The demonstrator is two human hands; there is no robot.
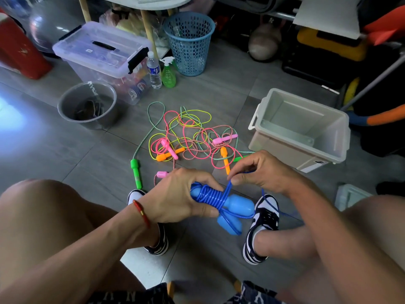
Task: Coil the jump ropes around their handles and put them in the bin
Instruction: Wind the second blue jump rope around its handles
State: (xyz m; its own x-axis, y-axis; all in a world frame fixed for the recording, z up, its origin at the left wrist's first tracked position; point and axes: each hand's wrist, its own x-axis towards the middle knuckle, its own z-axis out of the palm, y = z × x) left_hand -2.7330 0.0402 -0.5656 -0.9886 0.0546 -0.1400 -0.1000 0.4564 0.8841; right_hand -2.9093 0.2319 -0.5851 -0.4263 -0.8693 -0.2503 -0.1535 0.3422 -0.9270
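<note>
My left hand (179,195) grips the two blue handles (237,208) of a blue jump rope, with many turns of rope (210,197) wound around them. My right hand (259,171) pinches the free end of the blue rope just above the coil; a loose strand trails down to the right past my shoe. On the floor ahead lies a tangle of ropes (188,133) in pink, yellow and green, with pink, orange and green handles (136,173). An open, empty beige bin (335,137) stands at the right.
A grey bucket (65,106) sits at the left, behind it a lidded clear storage box (98,47). A water bottle (154,71), green spray bottle (168,73) and blue mesh basket (189,42) stand further back. My knees and shoes frame the near floor.
</note>
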